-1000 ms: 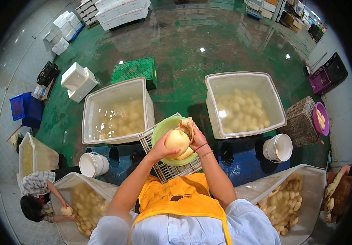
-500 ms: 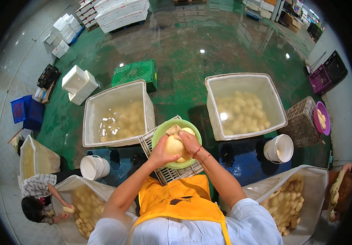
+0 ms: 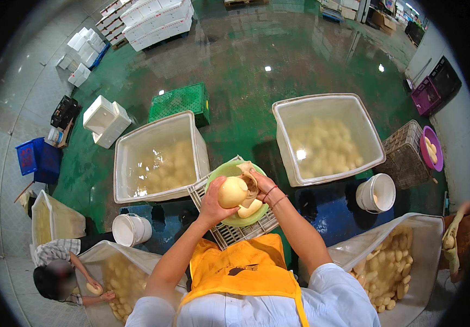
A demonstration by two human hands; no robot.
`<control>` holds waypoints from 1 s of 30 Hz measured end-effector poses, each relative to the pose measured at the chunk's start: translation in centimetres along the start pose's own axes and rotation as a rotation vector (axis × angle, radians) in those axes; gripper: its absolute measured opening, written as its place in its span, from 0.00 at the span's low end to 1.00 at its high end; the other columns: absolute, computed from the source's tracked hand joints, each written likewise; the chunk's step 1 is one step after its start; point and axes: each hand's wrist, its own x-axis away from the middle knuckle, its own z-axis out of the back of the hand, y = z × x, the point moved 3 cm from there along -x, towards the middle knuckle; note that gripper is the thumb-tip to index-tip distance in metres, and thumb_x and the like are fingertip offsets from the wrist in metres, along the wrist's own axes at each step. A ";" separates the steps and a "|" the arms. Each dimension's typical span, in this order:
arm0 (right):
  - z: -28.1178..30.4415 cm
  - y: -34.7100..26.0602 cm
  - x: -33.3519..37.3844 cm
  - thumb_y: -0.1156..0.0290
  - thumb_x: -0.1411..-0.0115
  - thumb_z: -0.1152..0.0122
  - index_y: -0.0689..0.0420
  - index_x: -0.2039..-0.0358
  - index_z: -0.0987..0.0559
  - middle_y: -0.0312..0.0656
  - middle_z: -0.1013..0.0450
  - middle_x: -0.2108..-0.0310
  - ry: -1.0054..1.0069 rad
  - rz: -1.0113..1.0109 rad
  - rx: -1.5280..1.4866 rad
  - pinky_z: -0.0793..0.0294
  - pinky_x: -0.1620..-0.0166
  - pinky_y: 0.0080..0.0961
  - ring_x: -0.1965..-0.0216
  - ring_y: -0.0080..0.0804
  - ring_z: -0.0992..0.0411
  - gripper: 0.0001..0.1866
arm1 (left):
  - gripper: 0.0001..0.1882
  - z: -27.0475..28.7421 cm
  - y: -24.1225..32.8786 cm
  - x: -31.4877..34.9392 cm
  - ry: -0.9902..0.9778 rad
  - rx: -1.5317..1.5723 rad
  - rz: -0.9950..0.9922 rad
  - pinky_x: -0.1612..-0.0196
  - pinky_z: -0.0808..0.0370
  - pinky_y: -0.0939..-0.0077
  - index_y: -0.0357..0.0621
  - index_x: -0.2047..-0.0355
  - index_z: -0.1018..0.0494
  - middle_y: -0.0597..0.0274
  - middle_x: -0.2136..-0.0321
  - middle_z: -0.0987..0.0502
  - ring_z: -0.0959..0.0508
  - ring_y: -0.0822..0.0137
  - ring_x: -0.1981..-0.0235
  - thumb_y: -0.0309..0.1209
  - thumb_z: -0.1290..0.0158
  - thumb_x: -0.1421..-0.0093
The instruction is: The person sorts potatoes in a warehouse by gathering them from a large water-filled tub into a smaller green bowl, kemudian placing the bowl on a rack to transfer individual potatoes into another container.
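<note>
My left hand grips a smooth, pale yellow, rounded thing, its exact kind unclear. In my right hand is a wrinkled tan skin-like piece, pinched against the side of the rounded thing; whether the two are still joined I cannot tell. Both hands are over a light green bowl. Another pale yellow rounded piece lies inside, partly hidden by the hands. Under the bowl stands a slatted light crate.
Big white tubs of water and pale oval pieces stand ahead at left and right. White buckets flank me. A person works at the near-left tub; another person's hand shows far right.
The tan skin-like piece has been drawn to the right, off the top of the rounded thing, baring more of it. My left hand has tilted the rounded thing. The view has shifted slightly.
</note>
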 end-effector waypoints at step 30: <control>-4.3 -0.4 2.1 0.59 0.38 0.63 0.59 0.55 0.33 0.40 0.31 0.62 0.101 0.524 0.131 0.30 0.61 0.23 0.63 0.27 0.31 0.19 | 0.45 -1.7 -4.1 0.5 -0.155 1.205 0.677 0.54 0.33 0.54 0.53 0.44 0.49 0.64 0.49 0.39 0.39 0.63 0.47 0.57 0.46 0.58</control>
